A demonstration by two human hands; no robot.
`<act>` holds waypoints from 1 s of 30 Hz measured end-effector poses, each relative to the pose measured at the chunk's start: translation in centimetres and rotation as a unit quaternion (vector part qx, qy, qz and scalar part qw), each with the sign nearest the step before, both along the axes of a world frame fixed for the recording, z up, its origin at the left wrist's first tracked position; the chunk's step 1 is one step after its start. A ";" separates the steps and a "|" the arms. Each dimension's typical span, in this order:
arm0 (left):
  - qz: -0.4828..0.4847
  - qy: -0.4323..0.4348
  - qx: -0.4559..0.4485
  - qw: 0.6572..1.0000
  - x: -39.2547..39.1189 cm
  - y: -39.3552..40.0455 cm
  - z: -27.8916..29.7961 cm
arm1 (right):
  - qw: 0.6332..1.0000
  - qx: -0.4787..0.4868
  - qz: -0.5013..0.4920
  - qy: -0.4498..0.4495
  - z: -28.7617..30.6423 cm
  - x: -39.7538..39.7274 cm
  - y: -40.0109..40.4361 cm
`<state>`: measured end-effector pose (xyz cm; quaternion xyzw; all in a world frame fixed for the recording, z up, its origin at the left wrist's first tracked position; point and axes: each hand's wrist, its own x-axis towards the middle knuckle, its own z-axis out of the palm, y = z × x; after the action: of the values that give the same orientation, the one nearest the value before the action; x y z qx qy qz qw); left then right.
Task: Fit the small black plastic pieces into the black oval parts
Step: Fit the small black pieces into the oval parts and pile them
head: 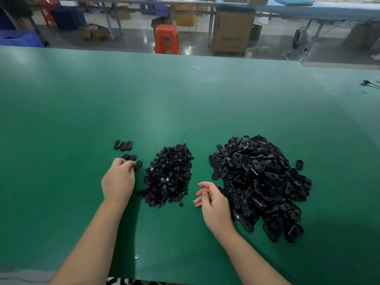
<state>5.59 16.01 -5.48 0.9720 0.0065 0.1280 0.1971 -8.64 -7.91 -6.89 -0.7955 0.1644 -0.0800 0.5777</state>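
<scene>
A heap of small black round pieces (169, 175) lies in the middle of the green table (185, 103). To its right spreads a larger heap of black oval parts (265, 182). Left of the small heap, three oval parts (123, 145) stand in a row, with a second row (131, 158) just below them. My left hand (118, 179) rests by that second row, its fingertips on an oval part (138, 165) lying on the table. My right hand (212, 201) hovers between the two heaps, fingers loosely curled, nothing visible in it.
One stray oval part (299, 164) lies right of the big heap. A small light speck (136, 256) sits near the table's front edge. Beyond the far edge stand an orange stool (167, 39), a cardboard box (232, 32) and a fan (299, 41).
</scene>
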 end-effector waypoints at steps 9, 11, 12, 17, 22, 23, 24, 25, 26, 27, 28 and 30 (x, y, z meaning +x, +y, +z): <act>-0.057 0.087 0.170 0.980 0.9 0.0 0.0 | 1.000 -0.004 0.003 -0.001 0.0 -0.1 0.0; -0.058 0.098 0.166 0.980 1.1 0.0 -0.2 | 1.000 -0.002 0.003 0.000 0.0 0.0 -0.1; -0.058 0.100 0.163 0.980 1.2 0.1 -0.3 | 1.000 -0.002 0.003 -0.001 0.0 0.0 -0.1; -0.055 0.116 0.157 0.979 2.1 0.6 0.3 | 1.000 -0.004 0.007 -0.004 0.1 0.0 -0.1; -0.027 0.078 0.055 0.995 1.9 -0.2 0.7 | 1.000 -0.015 0.016 -0.004 0.0 0.0 -0.1; -0.028 0.058 0.035 0.997 1.8 -0.8 1.0 | 1.000 -0.016 0.017 -0.005 0.1 0.0 -0.1; -0.035 0.043 0.021 0.998 1.7 -1.6 1.4 | 1.000 -0.018 0.018 -0.006 0.1 0.0 -0.1; -0.048 0.032 0.013 0.998 1.5 -2.6 1.9 | 1.000 -0.020 0.019 -0.006 0.1 0.0 0.0; -0.065 0.024 0.006 0.998 1.4 -3.8 2.5 | 1.000 -0.022 0.020 -0.007 0.1 0.0 0.0; -0.086 0.019 -0.005 0.996 1.1 -5.1 3.2 | 1.000 -0.023 0.020 -0.008 0.1 -0.1 0.0; -0.108 0.018 -0.020 0.994 0.8 -6.5 3.9 | 1.000 -0.023 0.019 -0.009 0.1 -0.1 0.0; -0.159 0.028 -0.050 0.986 -0.2 -9.8 5.2 | 1.000 -0.017 0.016 -0.014 0.1 -0.1 0.0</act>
<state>5.42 6.19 -0.30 0.9530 -0.1357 0.0670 0.2626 -8.73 -7.86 -6.76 -0.8067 0.1425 -0.0850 0.5672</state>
